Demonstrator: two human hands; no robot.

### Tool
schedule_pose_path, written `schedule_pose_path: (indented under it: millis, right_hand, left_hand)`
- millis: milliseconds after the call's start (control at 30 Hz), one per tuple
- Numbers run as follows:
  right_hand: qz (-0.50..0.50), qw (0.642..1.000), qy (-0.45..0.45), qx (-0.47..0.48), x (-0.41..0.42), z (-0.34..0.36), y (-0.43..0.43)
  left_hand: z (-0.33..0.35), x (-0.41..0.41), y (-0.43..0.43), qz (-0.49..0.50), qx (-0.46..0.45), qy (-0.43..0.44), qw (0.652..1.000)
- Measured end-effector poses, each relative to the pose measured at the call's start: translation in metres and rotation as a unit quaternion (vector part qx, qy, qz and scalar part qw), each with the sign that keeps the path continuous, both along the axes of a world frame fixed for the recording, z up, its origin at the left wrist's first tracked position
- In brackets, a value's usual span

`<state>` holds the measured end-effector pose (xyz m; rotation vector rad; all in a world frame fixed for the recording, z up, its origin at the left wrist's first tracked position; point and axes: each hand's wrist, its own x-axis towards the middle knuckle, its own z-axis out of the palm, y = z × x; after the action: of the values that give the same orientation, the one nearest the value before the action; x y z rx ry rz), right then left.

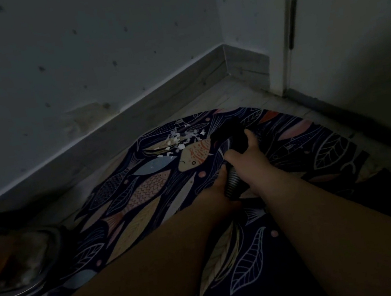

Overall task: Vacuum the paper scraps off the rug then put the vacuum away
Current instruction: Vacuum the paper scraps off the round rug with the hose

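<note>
In dim light, both hands grip a vacuum hose [231, 180] above a dark rug [145, 193] printed with fish and leaves. The right hand [245, 151] wraps around the black nozzle end [231, 133], fingers curled over its top, where the ribbed grey hose meets it. The left hand [217, 187] closes around the ribbed hose just behind, lower in the view. The nozzle points toward the far edge of the rug, its tip near a scatter of white paper scraps [180, 140] lying on the rug beside an orange fish motif. The rug lies on a pale floor [244, 92], close to a grey skirting board [132, 106] and a spotted wall [73, 52]. A door [355, 35] stands at the right. At the left edge a blurred rounded object [16, 263], too dark to identify, sits on the floor
</note>
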<state>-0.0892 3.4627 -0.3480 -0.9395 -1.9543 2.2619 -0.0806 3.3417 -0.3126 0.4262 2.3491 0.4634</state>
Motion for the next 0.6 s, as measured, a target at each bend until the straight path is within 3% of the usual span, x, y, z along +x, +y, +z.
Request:
schedule_pose_path:
  millis: [600]
  right_hand:
    - [0.006, 1.000, 0.000, 0.001, -0.008, -0.001, -0.005]
  left_hand:
    - [-0.004, -0.006, -0.005, 0.018, 0.013, -0.004, 1.000]
